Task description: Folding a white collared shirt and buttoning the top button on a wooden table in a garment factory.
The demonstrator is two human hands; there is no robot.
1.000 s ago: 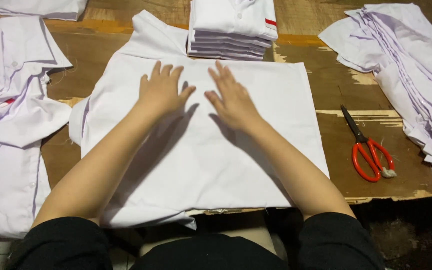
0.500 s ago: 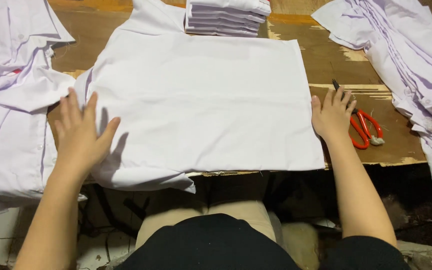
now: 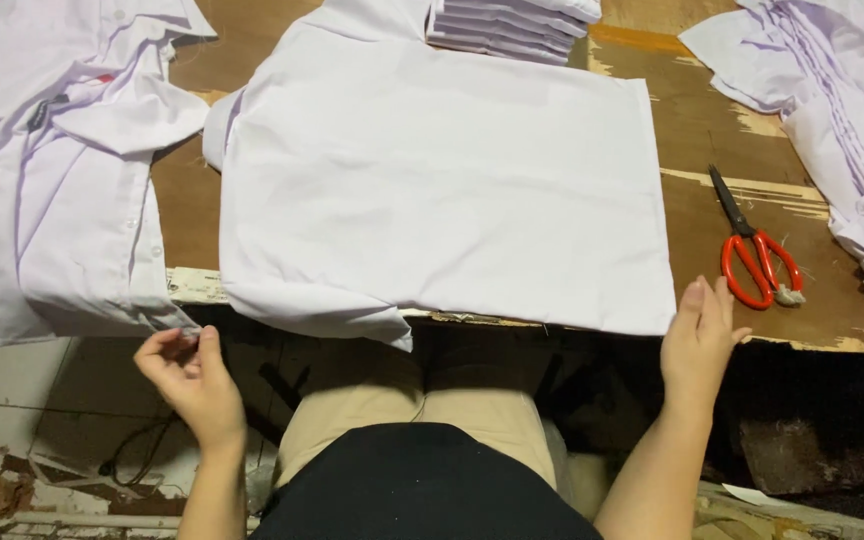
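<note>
A white shirt (image 3: 432,190) lies flat and back-up on the wooden table (image 3: 702,130), its near hem hanging slightly over the table's front edge. My left hand (image 3: 187,375) is below the table edge, fingers loosely curled, holding nothing, just under the corner of the left pile of shirts. My right hand (image 3: 700,340) is at the table's front edge, fingers apart, right beside the shirt's near right corner. Whether it touches the cloth is unclear.
Red-handled scissors (image 3: 752,250) lie on the table to the right of the shirt. A stack of folded white shirts (image 3: 507,25) stands at the back. Unfolded white shirts are piled at the left (image 3: 52,180) and at the right (image 3: 842,110). My lap is below the table.
Both hands slid from the shirt's middle out to its sides, then drew back toward me past the table's front edge. The shirt lies smoothed flat.
</note>
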